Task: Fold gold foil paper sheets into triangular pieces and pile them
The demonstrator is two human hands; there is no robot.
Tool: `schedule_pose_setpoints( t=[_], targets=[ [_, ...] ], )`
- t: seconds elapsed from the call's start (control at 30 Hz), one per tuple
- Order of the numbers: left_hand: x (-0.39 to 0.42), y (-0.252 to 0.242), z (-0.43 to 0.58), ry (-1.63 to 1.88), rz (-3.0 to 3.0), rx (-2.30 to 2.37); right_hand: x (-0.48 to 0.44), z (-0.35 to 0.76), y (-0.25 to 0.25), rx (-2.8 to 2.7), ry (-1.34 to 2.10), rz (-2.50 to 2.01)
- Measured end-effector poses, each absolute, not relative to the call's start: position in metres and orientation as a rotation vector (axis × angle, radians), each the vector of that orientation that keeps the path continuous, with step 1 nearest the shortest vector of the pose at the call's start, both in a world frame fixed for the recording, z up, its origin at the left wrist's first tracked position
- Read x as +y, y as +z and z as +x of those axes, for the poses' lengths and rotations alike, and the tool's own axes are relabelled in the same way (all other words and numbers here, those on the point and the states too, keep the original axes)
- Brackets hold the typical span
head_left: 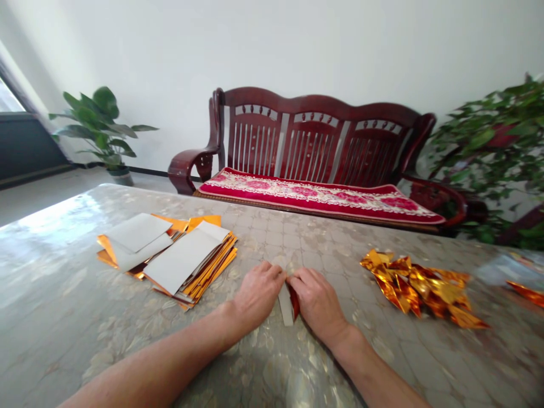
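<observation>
Left hand [257, 294] and right hand [318, 300] meet on the table [63, 317], fingers curled together and pinching a folded foil sheet [289, 306] between them. Beyond lie a stack of sheets [178, 263] at left and folded gold pieces [420, 289] at right. Farthest stands a wooden bench [314, 141].

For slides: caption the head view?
Left hand and right hand hold folded gold paper; sheet stack left, folded pieces right.

Two bare arms of one person, seen over the tabletop [63, 294]. The left hand [257, 294] and left forearm [170, 362] are uncovered as far as the view reaches. The right hand [317, 303] and right forearm [374, 374] are equally bare, wrist included.
</observation>
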State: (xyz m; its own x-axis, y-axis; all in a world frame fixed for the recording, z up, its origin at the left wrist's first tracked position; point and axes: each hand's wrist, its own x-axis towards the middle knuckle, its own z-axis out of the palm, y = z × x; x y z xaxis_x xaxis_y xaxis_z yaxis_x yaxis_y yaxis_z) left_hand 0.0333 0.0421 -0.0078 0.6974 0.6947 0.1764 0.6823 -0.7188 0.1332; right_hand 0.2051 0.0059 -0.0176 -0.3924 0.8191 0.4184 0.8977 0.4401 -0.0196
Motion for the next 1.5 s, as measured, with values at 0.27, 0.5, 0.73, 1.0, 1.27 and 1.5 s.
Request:
schedule_pose_setpoints(
  t=[0.27, 0.5, 0.73, 1.0, 1.27, 1.5],
  targets=[
    [0.029, 0.003, 0.036, 0.41, 2.77, 1.244, 0.004, 0.206, -0.015, -2.349, -0.298, -1.452],
    [0.015, 0.002, 0.043, 0.451, 2.726, 1.341, 0.004, 0.207, -0.013, -2.358, -0.25, -1.464],
    [0.016, -0.007, 0.043, 0.48, 2.711, 1.365, 0.003, 0.208, -0.012, -2.355, -0.172, -1.417],
    [0.013, -0.005, 0.042, 0.583, 2.655, 1.44, -0.001, 0.21, -0.012, -2.338, -0.052, -1.371],
    [0.0, -0.012, 0.041, 0.335, 2.931, 1.004, -0.002, 0.209, -0.011, -2.321, 0.028, -1.344],
    [-0.006, -0.004, 0.033, 0.271, 3.118, 0.917, -0.001, 0.215, -0.007, -2.325, 0.133, -1.369]
  ],
)
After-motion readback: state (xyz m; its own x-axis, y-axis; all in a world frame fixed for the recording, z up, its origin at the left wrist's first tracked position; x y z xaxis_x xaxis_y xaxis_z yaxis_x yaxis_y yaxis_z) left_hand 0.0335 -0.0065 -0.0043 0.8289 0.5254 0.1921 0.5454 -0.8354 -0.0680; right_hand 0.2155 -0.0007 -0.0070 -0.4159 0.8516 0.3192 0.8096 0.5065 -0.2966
